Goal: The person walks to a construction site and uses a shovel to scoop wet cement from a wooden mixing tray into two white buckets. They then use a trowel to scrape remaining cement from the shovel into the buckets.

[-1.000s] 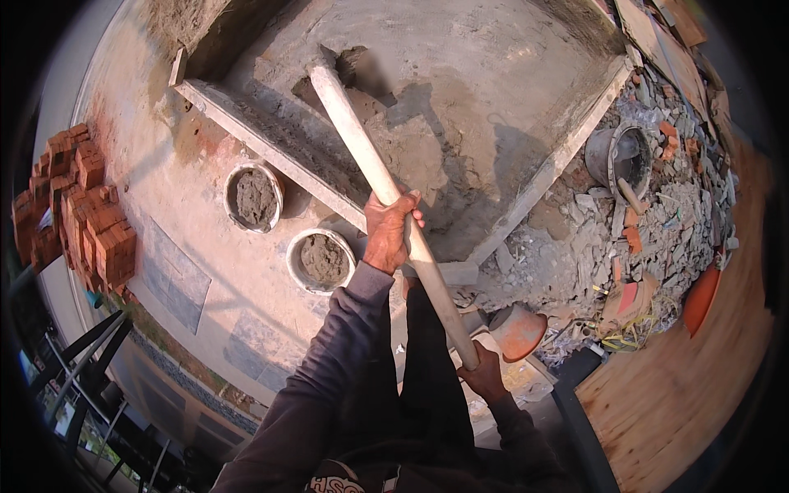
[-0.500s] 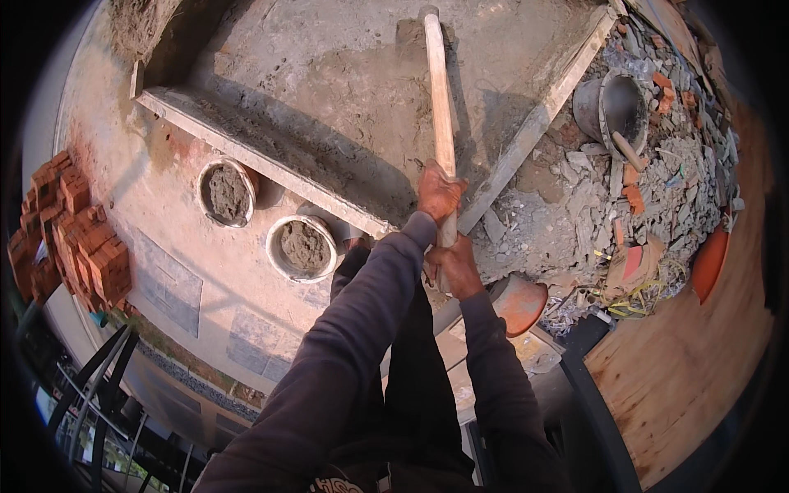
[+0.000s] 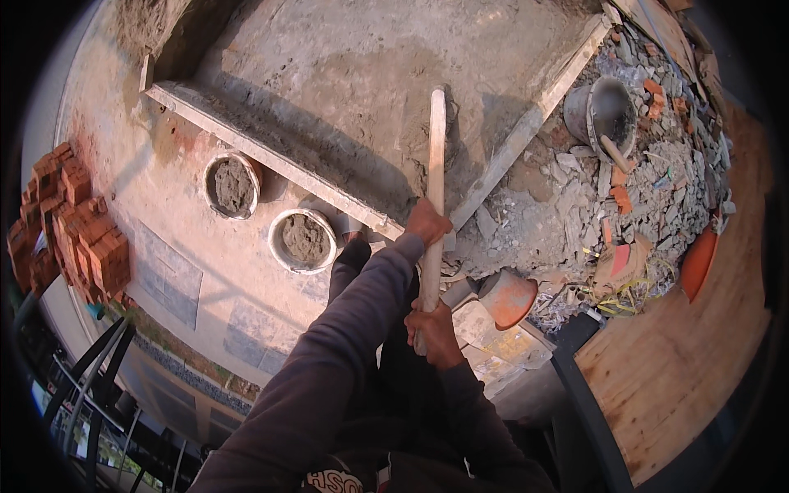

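Both my hands grip the long wooden handle [image 3: 436, 156] of a hoe. My left hand [image 3: 428, 222] is closed around its middle, and my right hand [image 3: 436, 333] is wrapped around it near the butt end. The handle's far end lies over grey wet mortar [image 3: 370, 90] inside a boarded mixing bed. The blade at that end blends into the grey and cannot be made out clearly. One board [image 3: 271, 163] bounds the bed on the left and another board [image 3: 534, 122] on the right; they meet close to my left hand.
Two buckets, a farther one [image 3: 207, 195] and a nearer one [image 3: 274, 251], hold mortar outside the left board. Stacked red bricks [image 3: 94, 246] stand far left. Rubble [image 3: 657, 181] lies right, with a tilted bucket [image 3: 578, 111] on it and an orange-brown bucket [image 3: 508, 300] nearer me.
Both hands and the hoe have come back toward me; its far end is lower in the picture. My right hand sits farther from the left one on the handle.
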A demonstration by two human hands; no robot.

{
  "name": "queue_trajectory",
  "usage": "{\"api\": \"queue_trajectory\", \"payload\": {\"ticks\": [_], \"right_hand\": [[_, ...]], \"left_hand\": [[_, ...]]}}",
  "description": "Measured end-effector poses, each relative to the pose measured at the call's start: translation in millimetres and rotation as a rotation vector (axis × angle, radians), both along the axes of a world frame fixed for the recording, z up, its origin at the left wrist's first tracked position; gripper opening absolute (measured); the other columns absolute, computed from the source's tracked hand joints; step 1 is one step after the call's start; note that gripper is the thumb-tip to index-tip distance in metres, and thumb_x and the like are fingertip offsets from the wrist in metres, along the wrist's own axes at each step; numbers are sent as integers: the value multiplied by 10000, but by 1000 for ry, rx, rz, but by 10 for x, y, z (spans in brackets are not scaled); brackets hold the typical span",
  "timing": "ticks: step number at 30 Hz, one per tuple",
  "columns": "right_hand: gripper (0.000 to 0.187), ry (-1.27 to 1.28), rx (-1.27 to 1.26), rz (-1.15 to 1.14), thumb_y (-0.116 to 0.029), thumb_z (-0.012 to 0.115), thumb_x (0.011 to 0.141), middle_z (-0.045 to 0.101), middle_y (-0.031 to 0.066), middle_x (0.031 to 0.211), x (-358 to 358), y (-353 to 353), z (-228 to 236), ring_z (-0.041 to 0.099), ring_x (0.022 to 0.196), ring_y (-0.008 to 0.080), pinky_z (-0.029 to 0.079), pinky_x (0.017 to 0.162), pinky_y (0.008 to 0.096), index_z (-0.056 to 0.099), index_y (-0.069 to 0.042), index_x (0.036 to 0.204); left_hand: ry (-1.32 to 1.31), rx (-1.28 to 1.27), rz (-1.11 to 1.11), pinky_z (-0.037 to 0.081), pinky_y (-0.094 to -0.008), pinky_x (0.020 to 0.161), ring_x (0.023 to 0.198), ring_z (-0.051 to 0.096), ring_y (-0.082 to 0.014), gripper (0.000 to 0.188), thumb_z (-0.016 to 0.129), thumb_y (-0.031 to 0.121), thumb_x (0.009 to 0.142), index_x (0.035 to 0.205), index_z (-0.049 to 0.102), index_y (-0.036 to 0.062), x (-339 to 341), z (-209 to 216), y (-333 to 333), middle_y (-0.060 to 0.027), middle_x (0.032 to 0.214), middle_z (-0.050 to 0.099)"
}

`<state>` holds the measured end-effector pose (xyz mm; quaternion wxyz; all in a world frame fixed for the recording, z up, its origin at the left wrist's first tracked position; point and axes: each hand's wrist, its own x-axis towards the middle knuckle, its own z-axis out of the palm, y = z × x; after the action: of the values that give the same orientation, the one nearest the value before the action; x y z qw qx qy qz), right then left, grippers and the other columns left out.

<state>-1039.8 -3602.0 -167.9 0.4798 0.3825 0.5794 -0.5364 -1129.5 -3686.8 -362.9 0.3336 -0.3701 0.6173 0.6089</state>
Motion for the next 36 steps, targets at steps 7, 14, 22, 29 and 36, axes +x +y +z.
{"api": "queue_trajectory", "payload": {"ticks": [7,14,22,29,36], "right_hand": [[374,-122,22,-20,3,615,689,505,67,635,167,-208,417,503,457,159,435,386,306,453,3,1026],[375,-182,4,-38,13,597,720,510,77,692,301,-343,727,523,517,170,448,415,332,441,-8,1061],[377,-159,-80,-66,-4,589,743,492,63,715,-13,-363,1302,520,545,157,444,429,325,442,-11,1090],[395,-150,-121,26,-54,567,738,461,40,702,-543,-282,2003,498,560,156,409,426,325,469,-14,1118],[470,-170,-15,269,13,578,646,502,91,646,-587,-252,2829,505,503,178,440,445,313,459,33,1100]], "left_hand": [[-19,53,-73,548,-405,714,830,680,-392,503,788,163,549,892,630,-170,251,415,-220,-305,876,664],[6,67,5,542,-409,668,807,682,-348,525,800,169,535,885,626,-182,556,594,-288,-272,833,664],[61,336,265,543,-407,607,716,672,-329,501,819,149,576,901,609,-170,457,975,-265,-248,850,655],[-104,649,631,524,-384,610,750,640,-250,407,835,113,675,951,618,-93,55,1688,-436,-130,834,627],[95,860,920,544,-373,630,701,622,-215,314,794,110,764,956,593,-36,-83,1584,-753,-109,819,620]]}}
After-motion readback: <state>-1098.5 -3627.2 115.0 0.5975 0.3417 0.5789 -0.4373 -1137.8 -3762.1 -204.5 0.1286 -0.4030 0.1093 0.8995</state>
